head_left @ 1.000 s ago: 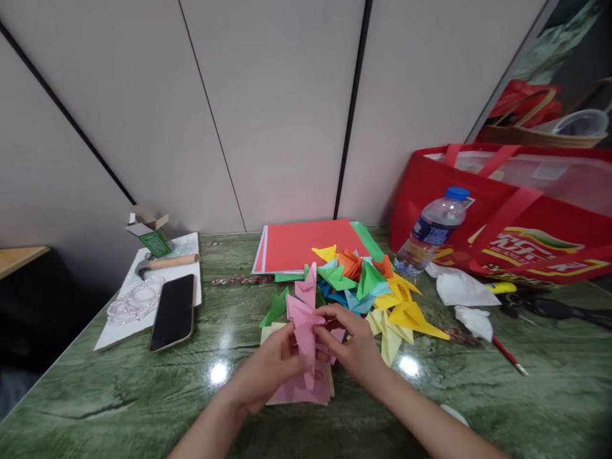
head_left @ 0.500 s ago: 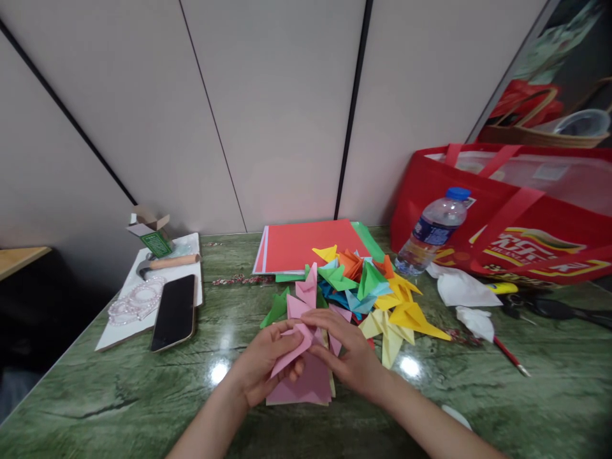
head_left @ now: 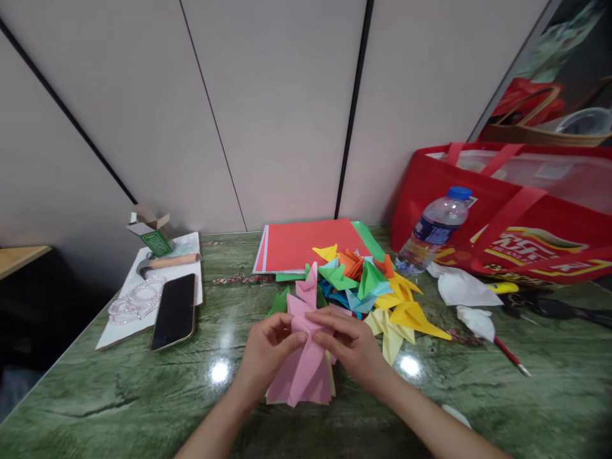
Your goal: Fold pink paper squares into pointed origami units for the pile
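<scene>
A folded pink paper [head_left: 308, 363] is held between my two hands, its narrow end pointing down toward me. My left hand [head_left: 270, 347] pinches its left side with thumb and fingers. On the other side my right hand [head_left: 349, 341] grips it, thumb near the middle. Beneath it lies a stack of pink sheets [head_left: 280, 389], with pale yellow edges showing. Just beyond my hands rests a heap of folded paper pieces: pink ones [head_left: 308, 287], green ones [head_left: 370, 280], and yellow ones [head_left: 414, 315]. My fingers partly hide the pink pieces.
Coloured sheets [head_left: 306, 245] lie against the wall. A water bottle [head_left: 433, 229] stands before a red bag [head_left: 516, 217]. At left, a white board [head_left: 115, 331] bears a hammer [head_left: 172, 261], beads [head_left: 136, 299] and a phone [head_left: 174, 312]. Tissues [head_left: 466, 287] and a pencil [head_left: 511, 356] lie right.
The pink paper has turned from slanting in my left hand to hanging lengthwise toward me. My left hand has shifted its hold to the paper's left side; both hands now pinch it.
</scene>
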Motion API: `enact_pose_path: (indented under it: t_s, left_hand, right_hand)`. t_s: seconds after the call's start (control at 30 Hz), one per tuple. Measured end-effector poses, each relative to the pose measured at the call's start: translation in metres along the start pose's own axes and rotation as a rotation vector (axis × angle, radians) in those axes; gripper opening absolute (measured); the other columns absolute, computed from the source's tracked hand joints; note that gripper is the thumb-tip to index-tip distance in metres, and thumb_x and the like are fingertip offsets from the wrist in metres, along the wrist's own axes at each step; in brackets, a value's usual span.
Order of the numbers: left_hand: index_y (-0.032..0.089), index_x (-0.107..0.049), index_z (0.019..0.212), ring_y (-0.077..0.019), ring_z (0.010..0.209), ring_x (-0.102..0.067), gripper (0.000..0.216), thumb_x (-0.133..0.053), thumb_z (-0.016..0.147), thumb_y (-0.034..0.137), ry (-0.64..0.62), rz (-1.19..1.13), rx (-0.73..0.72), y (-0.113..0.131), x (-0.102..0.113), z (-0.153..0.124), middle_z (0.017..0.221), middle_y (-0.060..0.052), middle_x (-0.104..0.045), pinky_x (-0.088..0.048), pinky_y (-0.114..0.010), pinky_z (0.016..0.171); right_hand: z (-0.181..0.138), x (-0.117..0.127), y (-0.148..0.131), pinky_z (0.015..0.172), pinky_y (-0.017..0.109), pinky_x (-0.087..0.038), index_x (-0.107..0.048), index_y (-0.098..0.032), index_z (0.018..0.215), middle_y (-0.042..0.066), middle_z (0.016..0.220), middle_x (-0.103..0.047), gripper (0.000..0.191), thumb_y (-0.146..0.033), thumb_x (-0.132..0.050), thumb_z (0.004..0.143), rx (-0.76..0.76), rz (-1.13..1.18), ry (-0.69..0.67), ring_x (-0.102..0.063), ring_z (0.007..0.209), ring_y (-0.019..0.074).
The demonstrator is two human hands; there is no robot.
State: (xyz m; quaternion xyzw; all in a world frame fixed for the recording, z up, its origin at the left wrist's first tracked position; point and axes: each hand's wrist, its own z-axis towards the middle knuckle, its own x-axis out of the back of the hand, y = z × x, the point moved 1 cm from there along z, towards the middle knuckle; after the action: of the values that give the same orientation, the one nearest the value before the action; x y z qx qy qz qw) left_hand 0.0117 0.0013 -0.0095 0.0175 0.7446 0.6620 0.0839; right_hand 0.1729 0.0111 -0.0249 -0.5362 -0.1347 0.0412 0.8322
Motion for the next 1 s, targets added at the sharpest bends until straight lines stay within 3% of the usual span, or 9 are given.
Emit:
enact_pose_path:
  t_s: [0.33,0.5,0.73,1.0]
  left_hand:
    - [0.015,-0.066,0.071,-0.0166,0.071,-0.057,0.016,-0.073,0.060,0.024,0.068,0.060,-0.062,0.0059,-0.0028,-0.0026,0.072,-0.003,-0.065,-0.045,-0.025,0.067]
    - [0.015,-0.064,0.063,-0.0161,0.069,-0.057,0.012,-0.072,0.061,0.024,0.091,0.134,-0.096,0.0048,-0.0024,-0.0025,0.068,-0.003,-0.065,-0.044,-0.024,0.066]
    - [0.018,-0.065,0.076,-0.0192,0.078,-0.058,0.013,-0.070,0.065,0.023,0.147,0.324,-0.288,0.0085,-0.0024,-0.0060,0.077,-0.004,-0.065,-0.043,-0.027,0.073]
    - [0.019,-0.064,0.063,-0.0199,0.073,-0.058,0.005,-0.068,0.065,0.021,0.114,0.319,-0.318,0.0103,-0.0058,-0.0087,0.070,-0.004,-0.064,-0.043,-0.029,0.071]
  right_hand:
    - [0.0034,0.0007,-0.0037,0.077,0.031,-0.049,-0.069,-0.027,0.093,0.005,0.091,-0.064,0.017,-0.029,-0.061,0.077,-0.010,0.166,-0.054,-0.059,0.089,0.0174]
    - [0.0026,0.0002,-0.0012,0.073,0.029,-0.050,-0.071,-0.026,0.089,0.004,0.086,-0.064,0.016,-0.028,-0.063,0.076,-0.053,0.229,-0.068,-0.060,0.083,0.0162]
    - [0.0023,-0.0005,0.0000,0.071,0.028,-0.050,-0.072,-0.026,0.085,0.004,0.086,-0.066,0.013,-0.029,-0.063,0.075,-0.106,0.252,-0.073,-0.061,0.083,0.0164]
    - [0.0014,-0.0006,0.0002,0.069,0.027,-0.050,-0.072,-0.026,0.083,0.004,0.083,-0.066,0.013,-0.029,-0.067,0.072,-0.100,0.275,-0.094,-0.060,0.079,0.0159]
